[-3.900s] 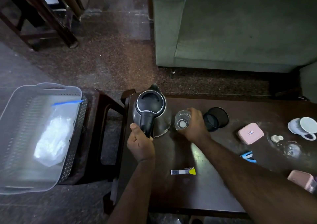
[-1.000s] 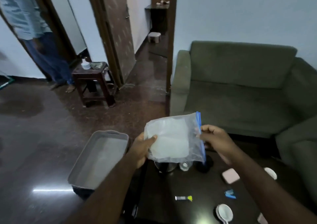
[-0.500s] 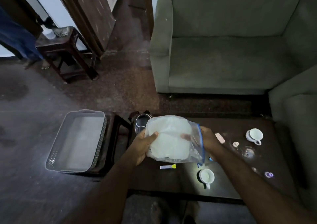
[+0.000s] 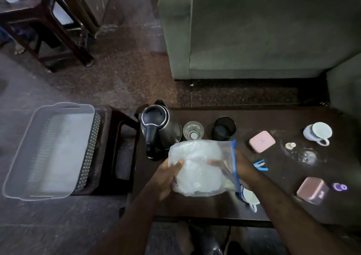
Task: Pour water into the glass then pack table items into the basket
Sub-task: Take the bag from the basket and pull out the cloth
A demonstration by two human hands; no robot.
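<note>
Our left hand [image 4: 166, 178] and right hand [image 4: 242, 169] each grip a side of the zip bag [image 4: 201, 167] above the desk [image 4: 214, 206], so with the glass [image 4: 193, 132] seemingly filled beside the kettle [image 4: 158, 126], packing begins: next we likely open the bag or move items to the empty basket [image 4: 17, 170] at our left.

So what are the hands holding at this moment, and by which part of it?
Both hold the clear plastic zip bag with a blue seal: the left hand grips its closed end, the right hand the blue-sealed end.
</note>
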